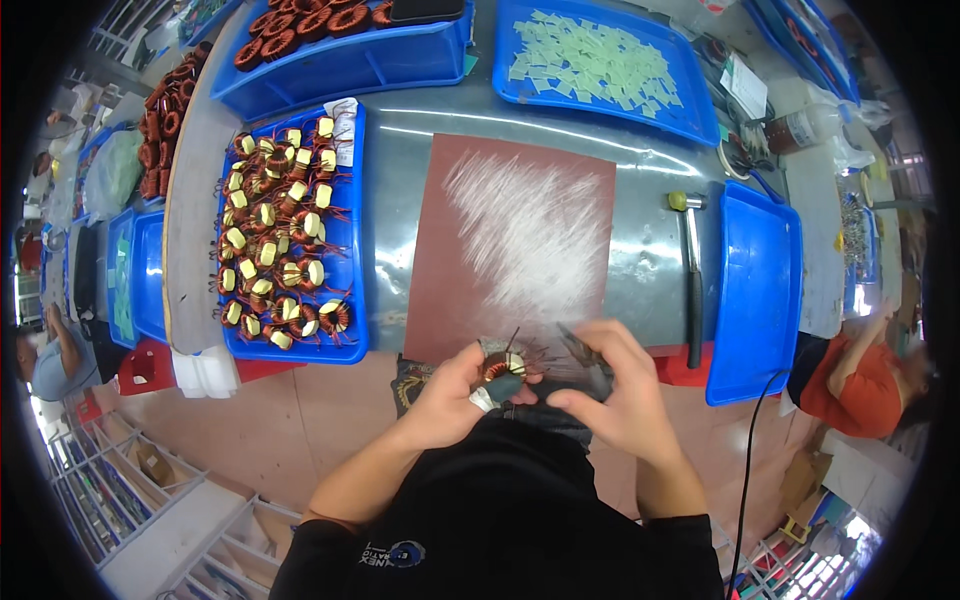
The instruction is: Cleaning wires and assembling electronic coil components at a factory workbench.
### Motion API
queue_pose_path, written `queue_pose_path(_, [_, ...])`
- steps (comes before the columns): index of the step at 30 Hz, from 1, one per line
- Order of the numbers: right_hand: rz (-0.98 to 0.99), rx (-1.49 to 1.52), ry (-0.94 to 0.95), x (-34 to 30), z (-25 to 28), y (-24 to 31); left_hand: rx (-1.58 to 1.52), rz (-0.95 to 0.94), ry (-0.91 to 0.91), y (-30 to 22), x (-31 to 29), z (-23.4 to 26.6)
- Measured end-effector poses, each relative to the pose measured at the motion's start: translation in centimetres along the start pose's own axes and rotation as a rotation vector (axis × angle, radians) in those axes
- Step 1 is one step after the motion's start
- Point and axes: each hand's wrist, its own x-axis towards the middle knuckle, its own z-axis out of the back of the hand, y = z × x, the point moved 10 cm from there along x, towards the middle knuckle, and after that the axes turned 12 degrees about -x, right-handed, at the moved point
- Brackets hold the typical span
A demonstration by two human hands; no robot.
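My left hand (pixel 446 402) is closed around a toroidal coil (pixel 496 369) wound with copper wire, held just off the bench's near edge. White tape wraps one of its fingers, and a dark covering shows beside the coil. Close by on the right, my right hand (pixel 632 400) curls around a dark tool that looks like pliers (pixel 577 346); it is blurred and partly hidden by the fingers. Thin wire ends stick out from the coil toward the tool. Beyond both hands lies a brown-red sheet (pixel 430 260) with a whitish, scratched middle.
To the left, a blue tray (pixel 357 250) carries rows of coils with pale yellow blocks. A blue bin (pixel 340 75) of bare coils stands behind it. Pale green pieces fill another blue tray (pixel 600 113). On the right lie a hammer (pixel 692 270) and a blue tray (pixel 755 290). Other people sit at both sides.
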Motion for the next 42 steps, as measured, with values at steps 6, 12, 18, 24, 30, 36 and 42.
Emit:
queue_pose_path(6, [-0.436,0.549,0.071,-0.7,-4.8,-3.3,0.020,0.000,-0.008,0.3,0.2,-1.0])
queue_pose_path(12, [-0.371,0.553,0.111,0.8,-3.4,-1.8,-0.034,-0.038,0.058,0.1,0.3,-1.6])
queue_pose_path(18, [-0.391,0.635,0.145,1.1,-4.2,-2.5,0.049,-0.042,0.050,0.3,0.6,-1.4])
queue_pose_path(24, [-0.203,0.491,0.104,2.2,-4.0,-2.5,0.117,-0.025,0.063,0.4,0.6,-1.3])
queue_pose_path(30, [-0.447,0.565,0.270,2.7,-4.4,-2.9,0.011,-0.059,0.034,0.1,1.1,-1.3])
queue_pose_path(36, [-0.270,0.399,-0.112,2.8,-0.6,-4.0,-0.147,-0.127,0.046,-0.6,1.8,-1.5])
queue_pose_path(42, [-0.172,0.306,-0.175,1.2,0.0,-4.5,-0.177,-0.171,0.033,-0.8,2.5,-1.4])
